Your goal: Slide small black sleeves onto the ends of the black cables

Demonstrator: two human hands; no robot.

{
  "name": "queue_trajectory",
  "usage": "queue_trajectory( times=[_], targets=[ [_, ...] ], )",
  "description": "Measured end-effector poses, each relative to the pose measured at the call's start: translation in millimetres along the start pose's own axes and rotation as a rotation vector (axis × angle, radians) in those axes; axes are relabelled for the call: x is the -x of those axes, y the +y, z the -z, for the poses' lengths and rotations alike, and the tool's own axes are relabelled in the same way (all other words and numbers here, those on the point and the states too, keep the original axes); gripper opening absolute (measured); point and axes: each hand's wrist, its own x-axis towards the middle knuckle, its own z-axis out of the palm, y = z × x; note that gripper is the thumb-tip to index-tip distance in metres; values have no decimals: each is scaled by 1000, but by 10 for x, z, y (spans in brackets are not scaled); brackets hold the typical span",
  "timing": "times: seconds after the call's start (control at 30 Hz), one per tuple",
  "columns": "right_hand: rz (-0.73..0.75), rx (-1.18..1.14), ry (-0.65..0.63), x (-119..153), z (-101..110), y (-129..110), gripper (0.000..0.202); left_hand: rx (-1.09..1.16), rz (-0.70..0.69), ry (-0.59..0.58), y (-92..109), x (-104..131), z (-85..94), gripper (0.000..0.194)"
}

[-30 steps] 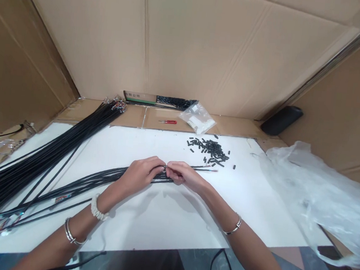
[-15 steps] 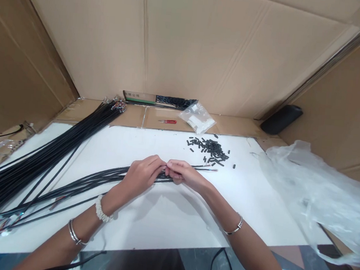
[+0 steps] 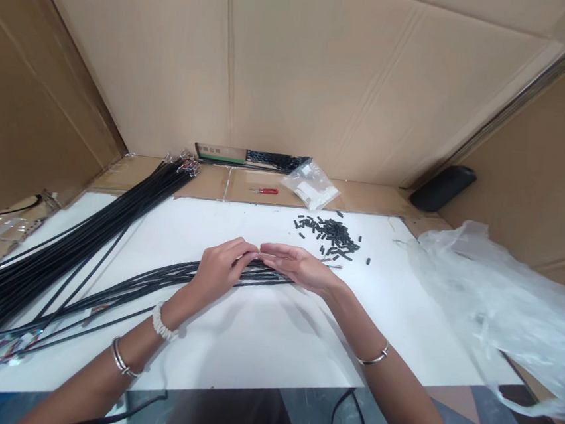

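We hold our left hand (image 3: 222, 266) and right hand (image 3: 302, 267) fingertips close together over loose black cables (image 3: 171, 274) on the white counter (image 3: 249, 355); whatever lies between them is too small to tell. Beyond, we see scattered short black pieces (image 3: 335, 234), a red-handled tool (image 3: 268, 190) and a clear bag (image 3: 309, 186), with a thicker cable bundle (image 3: 101, 228) to our left.

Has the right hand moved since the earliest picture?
Yes, slightly: against the pile of black pieces, which has stayed put, the right hand has shifted rightward and a little away from the person.
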Motion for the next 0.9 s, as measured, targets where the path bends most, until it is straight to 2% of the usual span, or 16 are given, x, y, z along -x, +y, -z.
queue_trajectory(
  times=[0.1, 0.17, 0.3, 0.4, 0.57, 0.73, 0.9],
  targets=[
    [58, 68, 74, -11, -22, 23, 43, 116, 64, 5, 4, -24, 11, 20],
    [91, 57, 85, -35, -18, 45, 41, 185, 93, 8, 1, -37, 13, 20],
    [92, -45, 16, -67, 23, 62, 29, 243, 126, -4, -18, -44, 1, 20],
    [90, -66, -31, -46, 27, 35, 39, 249, 127, -12, -31, -36, -15, 19],
    [80, 4, 77, -11, -31, 16, 48, 254, 111, -21, -36, -25, -37, 19],
    [116, 55, 91, -69, -25, 75, 33, 253, 116, -28, -24, -33, -43, 19],
    [219, 273, 118, -79, -50, 84, 26, 256, 118, -20, -9, -32, -39, 20]
  ],
)
